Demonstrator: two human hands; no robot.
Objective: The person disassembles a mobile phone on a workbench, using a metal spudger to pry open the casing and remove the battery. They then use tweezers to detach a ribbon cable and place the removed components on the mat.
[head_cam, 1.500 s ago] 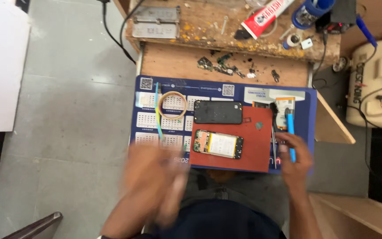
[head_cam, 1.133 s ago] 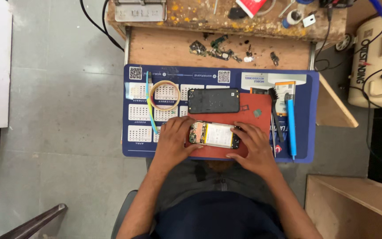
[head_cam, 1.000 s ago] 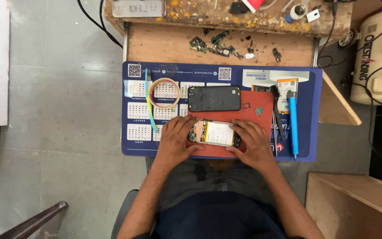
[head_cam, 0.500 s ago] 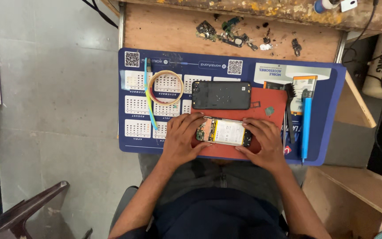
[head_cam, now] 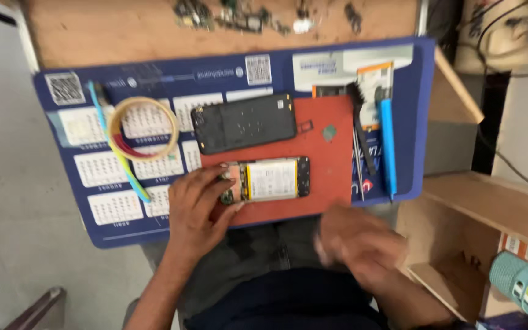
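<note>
Half a second ago both hands bracketed the opened phone; now only the left hand (head_cam: 198,205) keeps to it, fingers spread over the phone's left end and pinning it to the red mat (head_cam: 313,143), while the right hand (head_cam: 357,243) has pulled back off the bench edge toward the lap. That hand is a blur, so whether it is open or carrying something cannot be told. The work on the phone looks paused with one hand steadying it.

From the left: a blue work mat (head_cam: 68,229) printed with calendar grids covers the bench, with a ring of tape (head_cam: 143,128) lying across a thin blue-and-yellow tool (head_cam: 119,156). The opened phone (head_cam: 270,179), its pale battery showing, lies on the red mat just beside the left hand. Above it, close but apart, lies a black back cover (head_cam: 244,123). Further right lie a black brush (head_cam: 360,131) and a blue-handled tool (head_cam: 388,146). Small loose parts (head_cam: 233,13) litter the wooden bench top. Nothing lies between the right hand and the phone.
</note>
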